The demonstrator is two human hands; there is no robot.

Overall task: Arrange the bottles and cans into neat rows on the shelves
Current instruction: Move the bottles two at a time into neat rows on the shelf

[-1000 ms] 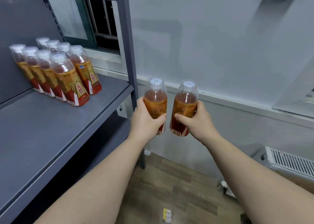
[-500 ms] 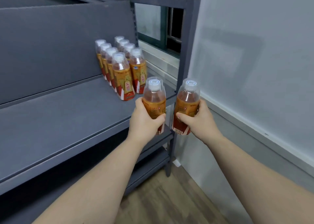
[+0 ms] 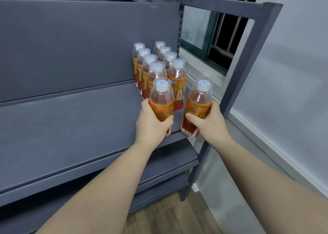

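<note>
Left grip (image 3: 152, 125) is wrapped round the middle of the first bottle (image 3: 161, 100), thumb across the orange label, bottle upright. Right grip (image 3: 207, 123) has the second bottle (image 3: 198, 102) the same way (this one tilts a bit, cap to the right). Both are at the front edge of the grey shelf (image 3: 71, 123); can't tell if either base actually touches it. Just behind the left grip stand two rows of shelved bottles (image 3: 177, 77), white caps, running to the back panel. Right of the right grip is the corner post (image 3: 248, 56), past it a window (image 3: 225, 33) and a pale wall (image 3: 292, 74). Below both grips: wood floor (image 3: 168, 216).
</note>
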